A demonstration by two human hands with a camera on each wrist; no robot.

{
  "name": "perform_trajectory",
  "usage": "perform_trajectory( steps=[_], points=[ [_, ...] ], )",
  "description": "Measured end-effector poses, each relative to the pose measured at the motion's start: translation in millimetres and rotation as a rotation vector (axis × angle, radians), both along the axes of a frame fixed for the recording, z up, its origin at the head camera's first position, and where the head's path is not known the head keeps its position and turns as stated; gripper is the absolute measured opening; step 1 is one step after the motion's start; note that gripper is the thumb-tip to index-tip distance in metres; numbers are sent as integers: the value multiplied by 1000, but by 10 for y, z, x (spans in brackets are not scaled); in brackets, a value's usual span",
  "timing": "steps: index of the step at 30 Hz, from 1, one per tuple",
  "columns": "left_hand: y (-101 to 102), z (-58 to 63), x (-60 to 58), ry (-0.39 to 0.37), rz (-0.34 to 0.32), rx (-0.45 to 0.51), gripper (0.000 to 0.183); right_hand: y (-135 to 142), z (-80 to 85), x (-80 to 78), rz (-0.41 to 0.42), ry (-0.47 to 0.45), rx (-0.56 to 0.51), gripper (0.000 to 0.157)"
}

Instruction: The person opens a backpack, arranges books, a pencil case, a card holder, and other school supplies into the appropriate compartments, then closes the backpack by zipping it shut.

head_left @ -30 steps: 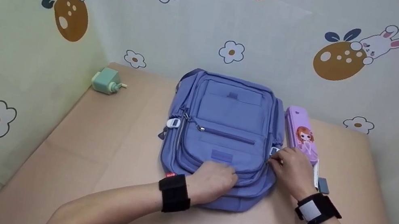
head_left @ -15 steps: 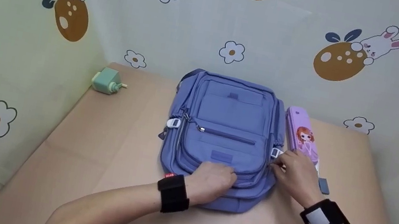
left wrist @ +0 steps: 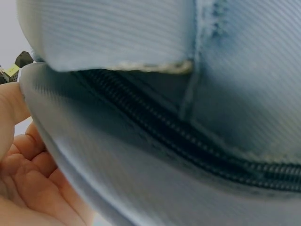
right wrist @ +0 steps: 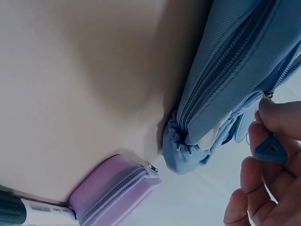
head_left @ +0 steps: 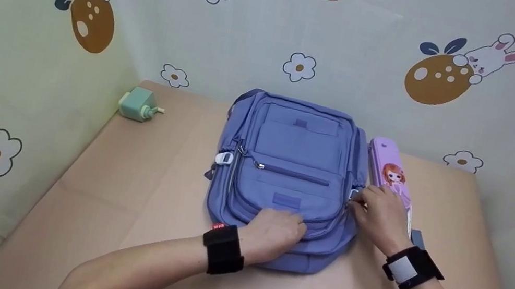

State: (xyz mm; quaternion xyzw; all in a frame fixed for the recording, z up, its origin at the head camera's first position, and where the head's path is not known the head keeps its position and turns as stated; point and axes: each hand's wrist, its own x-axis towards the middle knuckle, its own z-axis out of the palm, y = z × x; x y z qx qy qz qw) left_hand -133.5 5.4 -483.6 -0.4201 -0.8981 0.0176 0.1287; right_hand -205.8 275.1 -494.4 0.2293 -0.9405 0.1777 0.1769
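A blue backpack (head_left: 300, 144) lies front side up on the table. My left hand (head_left: 273, 235) grips the fabric at its lower front edge; in the left wrist view the fingers (left wrist: 28, 146) curl beside the fabric, and a dark zipper (left wrist: 155, 127) runs along the bag. At the bag's right side my right hand (head_left: 382, 217) pinches a zipper pull (right wrist: 272, 149) between thumb and fingers, its blue triangular end hanging below the thumb. The zipper slider (right wrist: 268, 95) shows just above the thumb tip. A white buckle (head_left: 354, 194) is partly hidden by this hand.
Right of the bag lies a purple pencil case (head_left: 389, 162) with a doll picture. A white pen-like thing (right wrist: 47, 213) with a dark green end lies by it. At the back left sits a green pencil sharpener (head_left: 138, 104) with a crank. Patterned curtains (head_left: 257, 23) surround the table (head_left: 124, 179).
The right hand shifts slightly down and outward at the bag's right side, then back up. The left hand and the backpack stay in place.
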Motion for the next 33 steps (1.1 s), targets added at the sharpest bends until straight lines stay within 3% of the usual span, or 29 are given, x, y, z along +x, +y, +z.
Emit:
perform_trajectory(
  steps=[9,14,19,25,29,33],
  points=[
    [16,36,-21,-63,9,11,11,39,-2,9,-9,-56,0,10],
    [130,143,-54,-89,23,30,13,58,33,42,-1,-69,-21,10],
    [399,263,-56,-26,34,-115,9,41,48,66,-9,-81,-50,10],
    [636,198,-59,24,75,-308,5,19,15,146,11,-75,-82,8],
    [666,146,-72,41,102,-322,6,18,3,195,41,-32,-85,8],
    [642,124,-86,100,81,-292,10,24,6,185,40,32,-69,11]
  ],
)
